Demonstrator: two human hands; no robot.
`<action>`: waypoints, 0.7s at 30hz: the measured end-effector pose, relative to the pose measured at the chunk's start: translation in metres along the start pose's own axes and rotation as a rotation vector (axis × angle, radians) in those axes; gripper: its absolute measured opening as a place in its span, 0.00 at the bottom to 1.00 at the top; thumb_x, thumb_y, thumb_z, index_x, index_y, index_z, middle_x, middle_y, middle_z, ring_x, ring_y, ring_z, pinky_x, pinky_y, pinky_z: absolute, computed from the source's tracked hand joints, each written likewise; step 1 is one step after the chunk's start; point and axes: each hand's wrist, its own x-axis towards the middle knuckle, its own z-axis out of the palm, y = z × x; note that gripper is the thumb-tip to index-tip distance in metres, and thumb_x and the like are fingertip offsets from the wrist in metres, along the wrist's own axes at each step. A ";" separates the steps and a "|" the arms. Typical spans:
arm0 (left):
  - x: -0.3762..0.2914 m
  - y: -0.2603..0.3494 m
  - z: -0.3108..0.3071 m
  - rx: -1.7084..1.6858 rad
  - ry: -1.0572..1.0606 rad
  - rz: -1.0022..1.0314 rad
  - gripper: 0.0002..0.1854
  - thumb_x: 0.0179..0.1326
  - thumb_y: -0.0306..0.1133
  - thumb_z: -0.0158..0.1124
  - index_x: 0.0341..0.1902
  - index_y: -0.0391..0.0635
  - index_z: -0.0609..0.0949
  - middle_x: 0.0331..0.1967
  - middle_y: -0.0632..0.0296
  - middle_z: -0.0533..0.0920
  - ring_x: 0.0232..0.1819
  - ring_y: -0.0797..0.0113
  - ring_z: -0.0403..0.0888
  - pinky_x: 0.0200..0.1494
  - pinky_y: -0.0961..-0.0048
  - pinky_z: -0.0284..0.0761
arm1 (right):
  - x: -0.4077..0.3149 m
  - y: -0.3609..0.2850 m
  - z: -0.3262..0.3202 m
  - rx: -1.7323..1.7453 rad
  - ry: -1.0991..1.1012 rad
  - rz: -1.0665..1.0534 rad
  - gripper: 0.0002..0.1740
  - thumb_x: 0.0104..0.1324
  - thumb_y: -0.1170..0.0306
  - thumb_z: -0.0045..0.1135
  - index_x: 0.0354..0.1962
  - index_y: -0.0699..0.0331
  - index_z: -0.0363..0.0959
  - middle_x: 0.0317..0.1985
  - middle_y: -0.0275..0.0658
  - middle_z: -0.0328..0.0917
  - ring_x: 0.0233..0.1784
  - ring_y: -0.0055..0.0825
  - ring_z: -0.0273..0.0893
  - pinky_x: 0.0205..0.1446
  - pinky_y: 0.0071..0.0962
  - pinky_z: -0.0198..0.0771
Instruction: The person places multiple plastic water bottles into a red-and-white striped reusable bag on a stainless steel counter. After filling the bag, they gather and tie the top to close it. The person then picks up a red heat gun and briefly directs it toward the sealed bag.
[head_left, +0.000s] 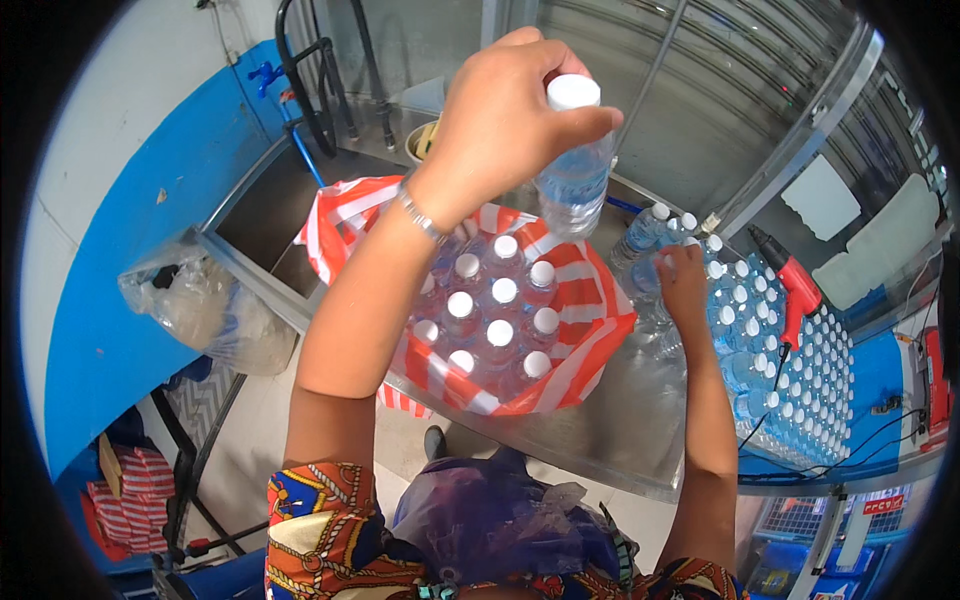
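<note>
My left hand (517, 105) is raised above the bag, its fingers closed around a clear plastic water bottle (576, 176) with a white cap and blue label. Below it, a red-and-white striped plastic bag (600, 330) stands wide at the mouth on a stainless steel counter (570, 442). Several upright capped bottles (500, 334) fill the bag, partly covered by my left forearm. On the right, my right hand (684, 277) grips the top of another water bottle (645, 274), whose cap is hidden by the fingers. Other bottles (646, 229) stand just behind that hand.
Rows of capped bottles (795, 375) pack the right side, with a red heat gun (799, 289) and its cord over them. A steel sink basin (255, 217) and blue faucet (265, 75) lie left. A clear plastic sack (210, 307) hangs by the counter's left edge.
</note>
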 end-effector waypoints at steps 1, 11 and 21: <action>-0.010 0.007 -0.014 0.054 0.015 0.052 0.17 0.41 0.39 0.75 0.28 0.39 0.82 0.27 0.54 0.77 0.28 0.54 0.77 0.32 0.64 0.72 | 0.006 -0.009 -0.010 -0.015 0.020 0.053 0.11 0.59 0.70 0.62 0.39 0.61 0.75 0.38 0.45 0.69 0.41 0.47 0.73 0.42 0.39 0.70; -0.108 0.032 -0.054 -0.129 -0.186 -0.212 0.13 0.42 0.29 0.75 0.29 0.41 0.79 0.26 0.63 0.72 0.28 0.71 0.70 0.30 0.74 0.65 | 0.039 -0.118 -0.128 0.490 0.458 -0.070 0.08 0.66 0.70 0.59 0.41 0.64 0.78 0.35 0.29 0.69 0.34 0.14 0.64 0.34 0.15 0.62; -0.136 0.035 -0.081 -0.098 -0.251 -0.260 0.15 0.43 0.32 0.75 0.30 0.41 0.77 0.29 0.58 0.75 0.28 0.59 0.77 0.31 0.67 0.72 | 0.019 -0.156 -0.108 0.572 0.233 -0.103 0.04 0.65 0.73 0.57 0.36 0.64 0.76 0.33 0.29 0.66 0.35 0.15 0.64 0.37 0.14 0.59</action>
